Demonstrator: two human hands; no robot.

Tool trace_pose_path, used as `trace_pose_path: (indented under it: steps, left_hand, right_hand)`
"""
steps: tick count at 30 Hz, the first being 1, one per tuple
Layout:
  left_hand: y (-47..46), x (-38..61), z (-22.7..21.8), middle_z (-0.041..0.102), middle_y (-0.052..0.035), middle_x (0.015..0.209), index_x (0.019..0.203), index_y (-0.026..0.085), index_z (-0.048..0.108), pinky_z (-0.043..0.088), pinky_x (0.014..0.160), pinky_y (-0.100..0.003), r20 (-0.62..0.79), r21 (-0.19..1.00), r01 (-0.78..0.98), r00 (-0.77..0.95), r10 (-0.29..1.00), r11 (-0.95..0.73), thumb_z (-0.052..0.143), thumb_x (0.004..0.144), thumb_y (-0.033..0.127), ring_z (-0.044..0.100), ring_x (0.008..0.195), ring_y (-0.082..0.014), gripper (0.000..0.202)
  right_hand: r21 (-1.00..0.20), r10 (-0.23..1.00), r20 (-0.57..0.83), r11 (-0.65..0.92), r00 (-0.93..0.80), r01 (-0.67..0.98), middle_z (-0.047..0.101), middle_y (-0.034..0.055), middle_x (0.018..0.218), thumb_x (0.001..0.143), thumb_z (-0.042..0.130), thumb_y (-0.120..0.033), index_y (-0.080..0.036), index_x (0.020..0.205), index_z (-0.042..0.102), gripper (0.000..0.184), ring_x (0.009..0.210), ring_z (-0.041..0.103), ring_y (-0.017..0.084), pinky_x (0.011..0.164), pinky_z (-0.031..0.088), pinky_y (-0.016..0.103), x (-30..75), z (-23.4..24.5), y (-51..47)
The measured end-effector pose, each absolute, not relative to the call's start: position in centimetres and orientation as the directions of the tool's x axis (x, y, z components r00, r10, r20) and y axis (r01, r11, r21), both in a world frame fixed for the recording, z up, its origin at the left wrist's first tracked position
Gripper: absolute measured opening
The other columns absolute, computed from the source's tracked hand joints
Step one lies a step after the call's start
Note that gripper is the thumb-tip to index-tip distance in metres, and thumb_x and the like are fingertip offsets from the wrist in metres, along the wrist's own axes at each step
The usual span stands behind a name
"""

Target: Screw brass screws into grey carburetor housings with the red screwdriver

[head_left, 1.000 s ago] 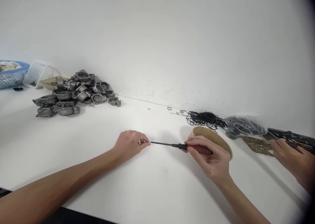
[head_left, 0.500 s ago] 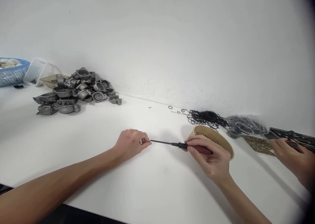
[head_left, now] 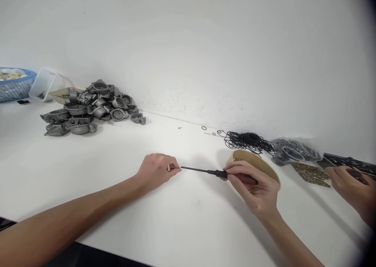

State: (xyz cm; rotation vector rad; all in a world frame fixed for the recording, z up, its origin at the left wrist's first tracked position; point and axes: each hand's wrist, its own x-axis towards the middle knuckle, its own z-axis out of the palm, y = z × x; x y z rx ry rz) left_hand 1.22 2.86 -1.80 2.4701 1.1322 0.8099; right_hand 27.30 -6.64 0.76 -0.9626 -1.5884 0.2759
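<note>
**White worktable: screwdriver tip meets a small pinched part**

A white table [head_left: 111, 157] runs up to a bare white wall [head_left: 205, 44]. Near the middle of it the left hand [head_left: 157, 171] rests knuckles up, fingers curled shut and pinching a small pale part [head_left: 169, 167] at the fingertips; what the part is cannot be told. The right hand [head_left: 254, 186] grips a screwdriver [head_left: 219, 173] by its dark red handle, the thin black shaft lying almost level and its tip at the pinched part. Just behind the right hand sits a tan paper bowl [head_left: 268, 169] with small brass pieces inside. Against the wall lie a tangle of black O-rings [head_left: 248, 140] and a clear bag of rings [head_left: 293, 152]. Far left is a heap of grey metal castings [head_left: 88, 108], with a blue basket [head_left: 14, 87] beyond. Another person's hand [head_left: 352, 188] shows at the right edge
</note>
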Motion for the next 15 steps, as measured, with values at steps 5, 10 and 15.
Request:
trace_pose_path:
  steps: [5, 10, 15]
  left_hand:
    - [2.85, 1.21, -1.75, 0.070, 0.0063, 0.067, 0.074, 0.023, 0.073, 0.036, 0.058, -0.020, 0.383, 0.482, 0.579, 0.537, 0.752, -0.658, 0.073, 0.087, 0.024, 0.060, 0.061, -0.0084, 0.013]
    - [2.80, 1.24, -1.61, 0.070, 0.0055, 0.067, 0.074, 0.022, 0.073, 0.035, 0.057, -0.020, 0.392, 0.472, 0.572, 0.545, 0.741, -0.670, 0.071, 0.087, 0.023, 0.060, 0.061, -0.0089, 0.014]
    - [2.78, 1.20, -1.68, 0.071, 0.0050, 0.067, 0.074, 0.022, 0.073, 0.035, 0.057, -0.021, 0.402, 0.466, 0.567, 0.549, 0.733, -0.679, 0.070, 0.088, 0.024, 0.060, 0.061, -0.0091, 0.015]
  right_hand:
    - [-0.665, 0.713, 0.700, 0.629, 0.043, 0.404, 0.065, 0.0078, 0.091, 0.088, 0.067, -0.007, -0.020, 0.090, 0.073, 0.014, 0.077, 0.065, 0.019, 0.055, 0.061, 0.031, 27.33, 0.84, -6.65]
    - [-0.665, 0.721, 0.692, 0.613, 0.042, 0.426, 0.065, 0.0080, 0.091, 0.088, 0.068, -0.009, -0.021, 0.089, 0.073, 0.013, 0.078, 0.064, 0.020, 0.057, 0.063, 0.033, 27.37, 0.79, -6.68]
    - [-0.667, 0.716, 0.695, 0.605, 0.068, 0.436, 0.065, 0.0080, 0.089, 0.088, 0.069, -0.013, -0.021, 0.087, 0.073, 0.009, 0.074, 0.064, 0.020, 0.055, 0.063, 0.033, 27.18, 0.82, -6.60]
